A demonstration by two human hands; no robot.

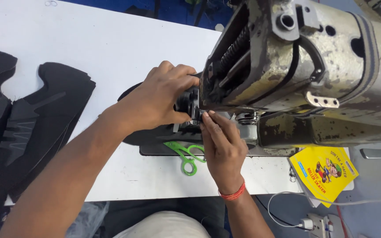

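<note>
A worn, paint-chipped industrial sewing machine fills the upper right. A black fabric piece lies under its head on the white table. My left hand curls around the black part at the needle end of the machine, fingers bent against it. My right hand, with a red thread band at the wrist, reaches up from below, its fingertips pinched at the needle area. What the fingertips hold is hidden.
Green-handled scissors lie on the table just left of my right hand. A stack of cut black fabric pieces sits at the left. A yellow printed packet rests at the lower right, with a white cable and charger below.
</note>
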